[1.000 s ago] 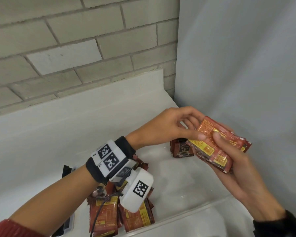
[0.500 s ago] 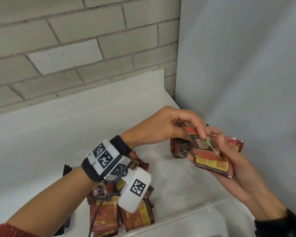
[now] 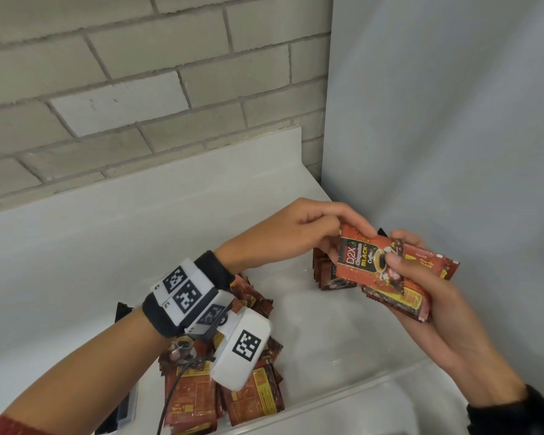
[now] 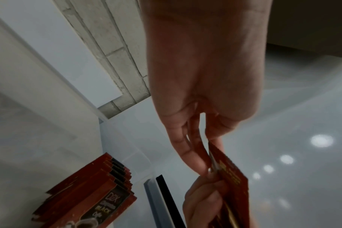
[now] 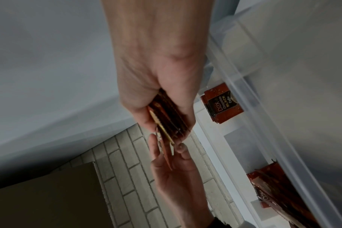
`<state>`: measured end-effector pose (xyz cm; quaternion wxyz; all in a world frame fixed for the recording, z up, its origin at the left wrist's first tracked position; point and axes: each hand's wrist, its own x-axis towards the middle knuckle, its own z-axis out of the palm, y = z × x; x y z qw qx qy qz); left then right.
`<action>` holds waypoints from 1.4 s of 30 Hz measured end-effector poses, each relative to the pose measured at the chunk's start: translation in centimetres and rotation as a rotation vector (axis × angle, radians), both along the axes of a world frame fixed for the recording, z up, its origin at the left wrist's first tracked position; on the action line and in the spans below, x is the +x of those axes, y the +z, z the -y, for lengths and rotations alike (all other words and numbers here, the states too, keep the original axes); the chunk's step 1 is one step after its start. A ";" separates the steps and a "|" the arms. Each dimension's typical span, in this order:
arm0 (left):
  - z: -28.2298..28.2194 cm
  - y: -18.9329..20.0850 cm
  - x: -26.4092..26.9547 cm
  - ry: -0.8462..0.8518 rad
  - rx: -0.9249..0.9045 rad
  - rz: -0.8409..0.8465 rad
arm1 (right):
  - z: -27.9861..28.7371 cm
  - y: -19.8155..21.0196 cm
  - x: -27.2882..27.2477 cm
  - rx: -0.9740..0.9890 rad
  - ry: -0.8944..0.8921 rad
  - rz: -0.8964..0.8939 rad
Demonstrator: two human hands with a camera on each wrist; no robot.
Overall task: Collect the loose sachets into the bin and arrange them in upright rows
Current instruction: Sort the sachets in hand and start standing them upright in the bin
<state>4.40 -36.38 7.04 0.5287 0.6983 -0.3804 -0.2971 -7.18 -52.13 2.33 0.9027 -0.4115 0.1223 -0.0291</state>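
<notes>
Sachets [image 5: 167, 117] in right hand [image 5: 156, 64]

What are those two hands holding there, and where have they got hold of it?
The right hand grips a stack of red coffee sachets around its middle. The left hand pinches the top edge of the front sachet.

Left forearm: red sleeve cuff [image 3: 0, 426] at the lower edge; black wristband [image 3: 182, 296] carrying white blocks printed with black square fiducial markers; a white rounded camera housing [image 3: 242, 348] with one marker below the wrist, and a dark cable [image 3: 173, 390] trailing from it. Right wrist: black cuff [image 3: 515, 412].
</notes>
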 end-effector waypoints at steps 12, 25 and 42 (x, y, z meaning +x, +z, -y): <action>-0.2 0.5 0.3 -0.041 0.060 0.015 | -0.2 -0.3 0.1 0.022 -0.108 0.086; 0.8 -2.8 2.2 -0.243 0.414 0.625 | 0.1 -0.5 0.2 0.159 -0.316 0.140; 2.9 -4.9 1.6 -0.340 0.603 0.847 | 0.0 -0.4 0.2 0.179 -0.301 0.101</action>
